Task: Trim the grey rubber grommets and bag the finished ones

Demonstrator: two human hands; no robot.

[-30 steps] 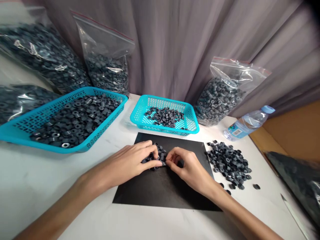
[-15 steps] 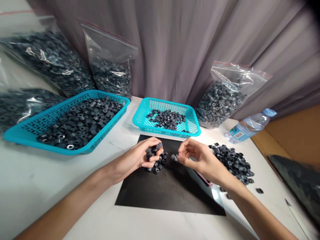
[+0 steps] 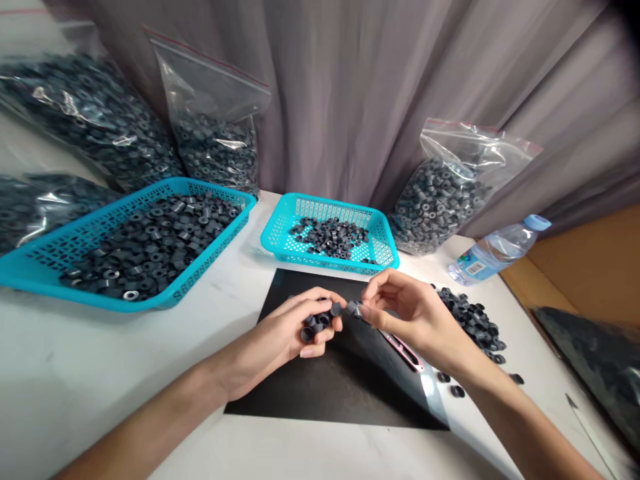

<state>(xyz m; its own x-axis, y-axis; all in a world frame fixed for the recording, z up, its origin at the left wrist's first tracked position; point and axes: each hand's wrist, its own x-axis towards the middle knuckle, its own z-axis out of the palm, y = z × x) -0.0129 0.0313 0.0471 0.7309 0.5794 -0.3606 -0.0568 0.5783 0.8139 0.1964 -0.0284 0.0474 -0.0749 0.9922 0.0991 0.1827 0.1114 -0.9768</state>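
Note:
My left hand (image 3: 300, 323) is curled round several small dark grey ring-shaped parts (image 3: 316, 323), with one at its fingertips. Just to the right, my right hand (image 3: 400, 310) pinches a grey part (image 3: 355, 309) between thumb and fingers, close to the left fingertips. Both hands are above a black mat (image 3: 350, 380) on the white table. A pink cutter (image 3: 407, 353) lies on the mat below my right hand. Right of that hand is a loose pile of dark parts (image 3: 473, 320), partly hidden by it.
Two blue baskets, a large one (image 3: 173, 297) at left and a smaller one (image 3: 330, 265) at centre back, contain similar parts. Filled clear bags (image 3: 217, 143) stand behind, another (image 3: 437, 203) at back right. A water bottle (image 3: 495, 253) lies near the right edge beside a cardboard box (image 3: 590, 267).
My left hand has moved right with its parts, toward my right hand. My right hand has shifted slightly right, uncovering more of the pink cutter. The view has shifted a little.

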